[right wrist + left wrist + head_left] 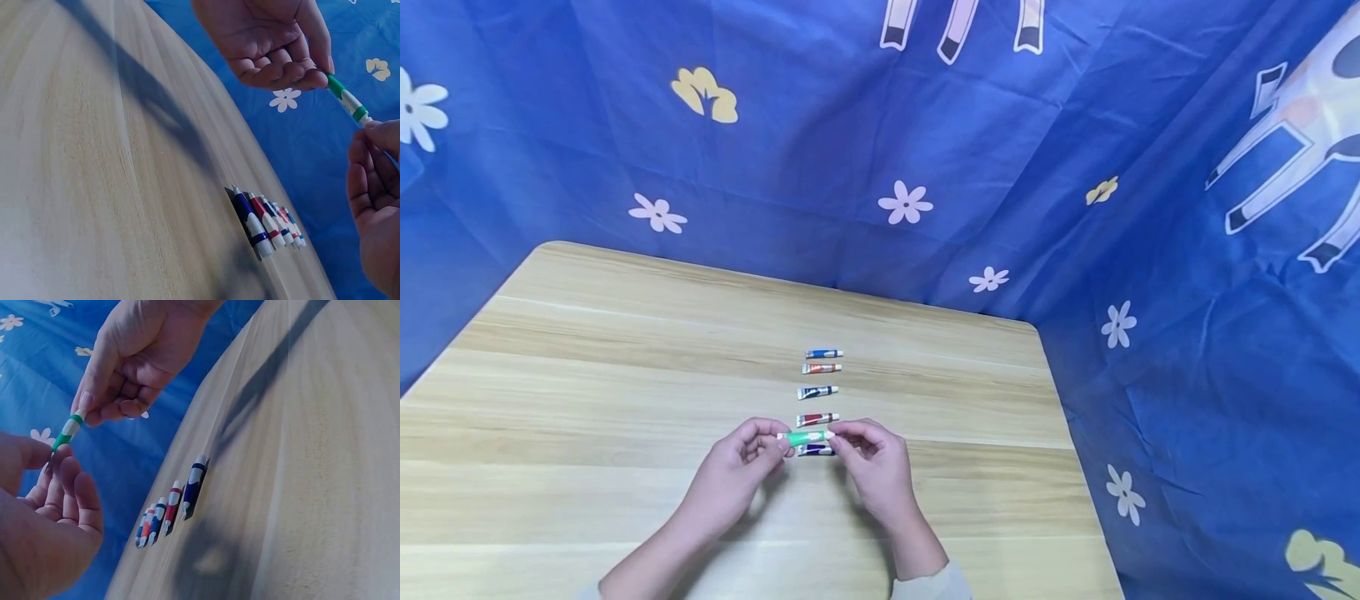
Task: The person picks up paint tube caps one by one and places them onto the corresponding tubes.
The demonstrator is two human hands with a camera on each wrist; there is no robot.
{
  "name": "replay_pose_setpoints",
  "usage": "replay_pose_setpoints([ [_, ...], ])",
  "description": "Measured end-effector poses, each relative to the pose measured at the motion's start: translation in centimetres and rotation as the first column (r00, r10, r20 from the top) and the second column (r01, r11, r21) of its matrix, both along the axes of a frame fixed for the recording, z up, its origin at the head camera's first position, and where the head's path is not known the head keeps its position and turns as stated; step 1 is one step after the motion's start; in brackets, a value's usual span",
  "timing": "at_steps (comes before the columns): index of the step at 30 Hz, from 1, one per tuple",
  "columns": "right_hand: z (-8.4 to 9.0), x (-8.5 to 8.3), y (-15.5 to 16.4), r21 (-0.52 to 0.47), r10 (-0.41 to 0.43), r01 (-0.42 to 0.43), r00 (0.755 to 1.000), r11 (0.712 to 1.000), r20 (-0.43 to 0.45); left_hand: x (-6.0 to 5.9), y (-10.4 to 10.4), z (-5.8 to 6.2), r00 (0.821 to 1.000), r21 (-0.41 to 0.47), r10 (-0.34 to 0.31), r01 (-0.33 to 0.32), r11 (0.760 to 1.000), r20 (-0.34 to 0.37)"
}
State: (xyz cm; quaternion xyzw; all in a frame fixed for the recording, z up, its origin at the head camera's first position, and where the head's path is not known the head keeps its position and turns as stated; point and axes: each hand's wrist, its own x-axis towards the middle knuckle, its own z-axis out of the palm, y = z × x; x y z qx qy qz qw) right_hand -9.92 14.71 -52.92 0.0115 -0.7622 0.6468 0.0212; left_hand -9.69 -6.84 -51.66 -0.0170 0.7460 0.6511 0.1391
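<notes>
A small green and white paint tube is held level above the table between both hands. The left hand pinches its flat crimped end between thumb and fingers. At the other end, the right hand pinches the white cap, which its fingertips partly cover. Just beneath lies a dark purple-blue tube, partly hidden by the hands in the head view. Beyond it, in a column, are a dark red tube, a navy tube, an orange-red tube and a blue tube.
The tubes lie on a light wood-grain table with rounded far corners. Blue cloth printed with flowers and animal figures hangs behind the table and along its right side. Shadows of the arms fall across the wood.
</notes>
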Motion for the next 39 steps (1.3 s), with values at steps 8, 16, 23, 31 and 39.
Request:
replay_pose_setpoints([
  [8, 0.1, -0.1, -0.1, 0.015, 0.009, -0.009, 1.000, 1.000, 0.005, -0.1, -0.1, 0.1, 1.000, 0.015, -0.009, 0.009, 1.000, -0.014],
  [16, 0.0, -0.1, -0.3, 0.005, 0.031, -0.032, 0.998, 0.999, 0.048, -0.1, -0.3, -0.1, 0.996, 0.022, -0.053, 0.055, 0.998, -0.066],
  [23, -0.3, 0.0, -0.6, 0.076, 0.037, -0.040, 0.998, 0.996, 0.049, 0.0, -0.3, -0.2, 0.979, 0.036, -0.132, 0.139, 0.990, -0.156],
  [31, -0.4, 0.1, -0.4, 0.148, 0.039, -0.044, 0.998, 0.988, 0.040, 0.0, -0.3, -0.2, 0.982, 0.023, -0.126, 0.130, 0.991, -0.143],
  [39, -0.2, -0.1, 0.6, 0.114, 0.179, -0.174, 0.983, 0.978, -0.035, -0.1, -0.5, -0.1, 0.987, -0.010, -0.120, 0.119, 0.993, -0.111],
])
